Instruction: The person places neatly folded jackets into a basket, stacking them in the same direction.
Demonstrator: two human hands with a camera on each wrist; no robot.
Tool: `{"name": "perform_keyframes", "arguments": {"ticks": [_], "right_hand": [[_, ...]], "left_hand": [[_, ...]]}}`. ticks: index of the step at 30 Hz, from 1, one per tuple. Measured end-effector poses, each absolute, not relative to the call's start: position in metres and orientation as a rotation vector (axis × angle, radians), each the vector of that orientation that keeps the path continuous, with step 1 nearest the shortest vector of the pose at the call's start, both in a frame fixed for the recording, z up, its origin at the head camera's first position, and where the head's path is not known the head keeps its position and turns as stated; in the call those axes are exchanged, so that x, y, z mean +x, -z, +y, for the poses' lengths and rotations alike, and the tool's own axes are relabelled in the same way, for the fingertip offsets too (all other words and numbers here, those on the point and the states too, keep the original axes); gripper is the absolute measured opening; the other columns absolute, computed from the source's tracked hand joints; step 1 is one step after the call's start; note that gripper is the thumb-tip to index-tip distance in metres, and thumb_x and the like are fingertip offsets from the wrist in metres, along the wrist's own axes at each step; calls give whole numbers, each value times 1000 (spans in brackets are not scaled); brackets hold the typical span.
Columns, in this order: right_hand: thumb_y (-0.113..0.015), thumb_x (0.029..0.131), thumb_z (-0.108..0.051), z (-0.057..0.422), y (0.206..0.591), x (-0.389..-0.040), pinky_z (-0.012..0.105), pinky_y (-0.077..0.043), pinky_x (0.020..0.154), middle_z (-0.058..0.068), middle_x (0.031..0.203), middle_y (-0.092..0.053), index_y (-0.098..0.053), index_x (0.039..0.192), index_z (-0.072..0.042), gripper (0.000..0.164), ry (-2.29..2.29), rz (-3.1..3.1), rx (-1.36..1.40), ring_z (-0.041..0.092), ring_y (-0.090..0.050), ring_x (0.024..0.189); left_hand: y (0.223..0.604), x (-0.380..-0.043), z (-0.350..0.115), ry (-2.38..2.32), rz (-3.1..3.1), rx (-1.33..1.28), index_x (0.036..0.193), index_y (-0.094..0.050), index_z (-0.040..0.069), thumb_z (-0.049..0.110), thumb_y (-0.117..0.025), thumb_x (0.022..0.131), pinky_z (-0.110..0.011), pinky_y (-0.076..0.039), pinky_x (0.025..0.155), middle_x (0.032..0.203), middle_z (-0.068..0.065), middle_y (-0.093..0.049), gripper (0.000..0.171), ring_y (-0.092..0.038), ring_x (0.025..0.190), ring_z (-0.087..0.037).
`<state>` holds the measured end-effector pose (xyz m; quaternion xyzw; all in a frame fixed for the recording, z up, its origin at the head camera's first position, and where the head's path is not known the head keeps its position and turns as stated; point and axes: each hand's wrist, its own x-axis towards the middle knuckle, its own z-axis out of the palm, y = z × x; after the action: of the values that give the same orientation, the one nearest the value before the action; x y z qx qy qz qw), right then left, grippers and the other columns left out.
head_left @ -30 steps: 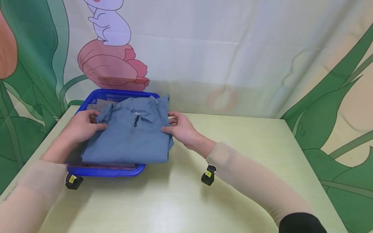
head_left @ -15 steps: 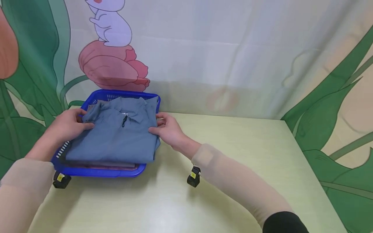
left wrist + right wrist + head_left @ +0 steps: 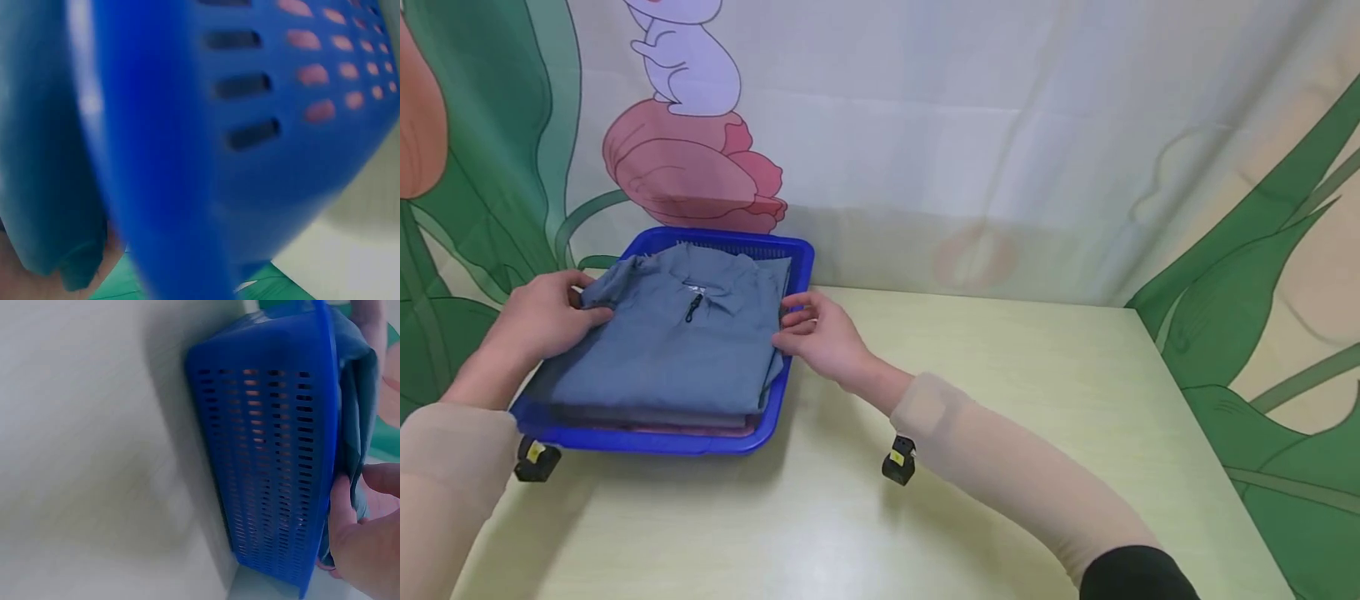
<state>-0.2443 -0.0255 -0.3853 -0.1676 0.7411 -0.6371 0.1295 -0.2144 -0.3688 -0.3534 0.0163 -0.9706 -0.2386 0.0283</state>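
Note:
A folded blue-grey shirt (image 3: 655, 358) with a collar and a dark zip pull lies over the blue plastic basket (image 3: 700, 444), on top of other folded clothes. Grey and reddish edges of those clothes (image 3: 730, 431) show at the front. My left hand (image 3: 550, 315) holds the shirt's left side, thumb on top and fingers underneath, mostly hidden. At the opposite side my right hand (image 3: 823, 342) pinches the shirt's edge beside the basket rim. The right wrist view shows the shirt's folded layers (image 3: 356, 419) between thumb and fingers, just past the slotted basket wall (image 3: 269, 444).
The basket stands at the back left of a pale table (image 3: 1000, 417). A printed curtain (image 3: 1000, 125) hangs right behind it. Small black wrist cameras (image 3: 898, 460) hang below both sleeves, the left one close to the basket's front corner.
Both hands have carried the shirt leftward, and slightly lower, from overhanging the basket's right side to lying within its rim. The right rim, covered before, now shows.

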Motion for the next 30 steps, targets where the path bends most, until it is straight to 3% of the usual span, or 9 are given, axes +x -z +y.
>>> {"name": "perform_keyframes", "arguments": {"ticks": [3, 8, 14, 21, 30], "right_hand": [[-76, 91, -2, -23, 384, -238, 25, -55, 85, 13, 121, -61, -57, 132, -1, 45, 1714, 2359, -640, 19, -64, 107], [-77, 93, -13, -19, 383, -227, 30, -53, 92, 17, 133, -52, -56, 135, 0, 49, 1471, 2586, -924, 27, -56, 116], [-76, 95, -34, -17, 375, -221, 26, -38, 110, 10, 149, -47, -51, 144, -4, 63, 1100, 2708, -1186, 20, -47, 136], [-69, 98, -43, -23, 374, -220, 25, -21, 119, 15, 164, -31, -41, 154, -1, 76, 772, 2643, -1272, 22, -27, 152], [-70, 92, -58, -35, 369, -234, 40, -20, 123, 19, 164, -29, -35, 157, -1, 94, 380, 2712, -1329, 29, -26, 152]], "left_hand": [[352, -211, -367, 721, -3010, 55, 134, -42, -17, 25, -60, 102, -66, -44, 81, 115, -40, -55, 56, -53, 102, -55], [342, -206, -357, 636, -3002, -13, 141, -33, -21, 25, -64, 100, -74, -33, 94, 129, -48, -39, 69, -35, 120, -64], [319, -200, -341, 515, -3228, -397, 143, -41, -11, 27, -87, 83, -77, -32, 98, 142, -47, -27, 85, -28, 129, -64], [313, -202, -335, 545, -3347, -559, 153, -27, -10, 21, -92, 74, -81, -27, 100, 154, -45, -3, 107, -11, 137, -68], [326, -221, -354, 652, -3537, -500, 155, -19, -10, 13, -93, 72, -79, -20, 106, 154, -47, -4, 113, -7, 139, -67]]}}
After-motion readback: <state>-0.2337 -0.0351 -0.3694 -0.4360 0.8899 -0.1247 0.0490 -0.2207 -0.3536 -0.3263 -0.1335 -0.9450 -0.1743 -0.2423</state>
